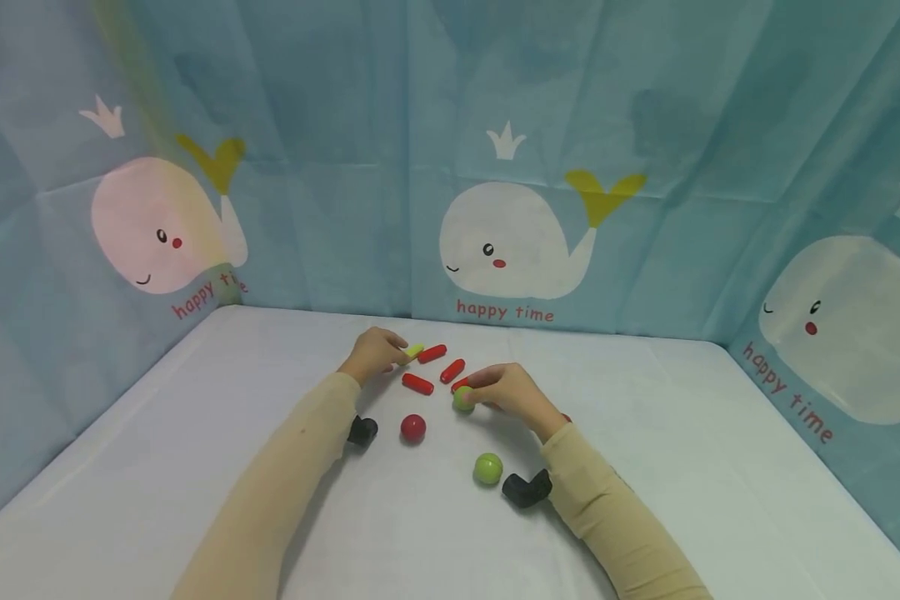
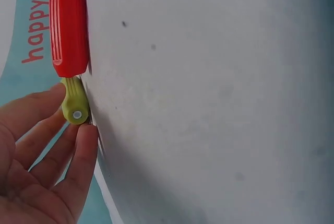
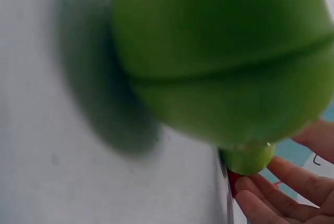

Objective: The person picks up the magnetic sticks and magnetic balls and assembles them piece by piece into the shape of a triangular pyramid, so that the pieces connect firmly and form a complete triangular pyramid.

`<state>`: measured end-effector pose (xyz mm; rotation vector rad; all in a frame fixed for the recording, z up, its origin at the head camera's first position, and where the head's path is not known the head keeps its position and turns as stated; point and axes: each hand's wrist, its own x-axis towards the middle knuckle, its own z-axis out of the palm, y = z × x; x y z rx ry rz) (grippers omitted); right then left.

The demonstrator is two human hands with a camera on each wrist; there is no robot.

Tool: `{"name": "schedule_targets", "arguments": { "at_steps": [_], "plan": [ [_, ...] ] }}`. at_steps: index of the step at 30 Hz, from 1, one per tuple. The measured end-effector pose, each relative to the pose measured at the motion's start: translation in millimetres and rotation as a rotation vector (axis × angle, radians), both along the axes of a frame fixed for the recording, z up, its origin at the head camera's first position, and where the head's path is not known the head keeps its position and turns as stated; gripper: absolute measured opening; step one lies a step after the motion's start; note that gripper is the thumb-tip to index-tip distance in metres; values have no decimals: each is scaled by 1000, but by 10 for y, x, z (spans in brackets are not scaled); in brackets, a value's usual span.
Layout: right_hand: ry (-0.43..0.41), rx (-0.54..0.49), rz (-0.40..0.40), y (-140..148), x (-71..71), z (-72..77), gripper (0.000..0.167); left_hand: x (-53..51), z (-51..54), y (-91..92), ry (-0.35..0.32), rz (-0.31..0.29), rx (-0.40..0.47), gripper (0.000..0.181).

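Note:
In the head view my left hand point(image 1: 376, 353) pinches a yellow-green stick point(image 1: 414, 352) at the table's far side. The left wrist view shows thumb and fingers of that hand point(image 2: 49, 156) around the stick's rounded end point(image 2: 76, 104), with a red stick point(image 2: 69, 25) just beyond. My right hand point(image 1: 513, 395) grips a green ball point(image 1: 462, 399) beside red sticks, one of them point(image 1: 460, 384) partly hidden behind the ball. In the right wrist view the fingers point(image 3: 302, 182) touch this ball point(image 3: 247, 160), while another green ball point(image 3: 219, 57) fills the foreground.
Red sticks point(image 1: 417, 384) point(image 1: 452, 371) point(image 1: 432, 353) lie between the hands. Nearer are a red ball point(image 1: 413, 428), a second green ball point(image 1: 488, 468) and a black bent piece point(image 1: 527, 490) by the right sleeve. Another black piece point(image 1: 362, 431) is partly behind the left sleeve.

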<state>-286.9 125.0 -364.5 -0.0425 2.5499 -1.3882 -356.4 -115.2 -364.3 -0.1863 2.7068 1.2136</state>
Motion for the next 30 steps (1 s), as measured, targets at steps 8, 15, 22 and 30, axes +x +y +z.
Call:
{"name": "schedule_targets", "arguments": {
  "at_steps": [8,15,22,30],
  "plan": [
    [19,29,13,5,-21,-35,34,-25,7,25,21,-1,-30,34],
    [27,44,22,-3,-44,-72,32,1,11,2,-7,16,-37,30],
    [35,51,26,10,-21,-60,32,-9,2,-81,-31,-8,-63,30],
    [30,42,25,-2,6,-48,30,36,-64,-199,-43,-12,-15,29]
  ]
}}
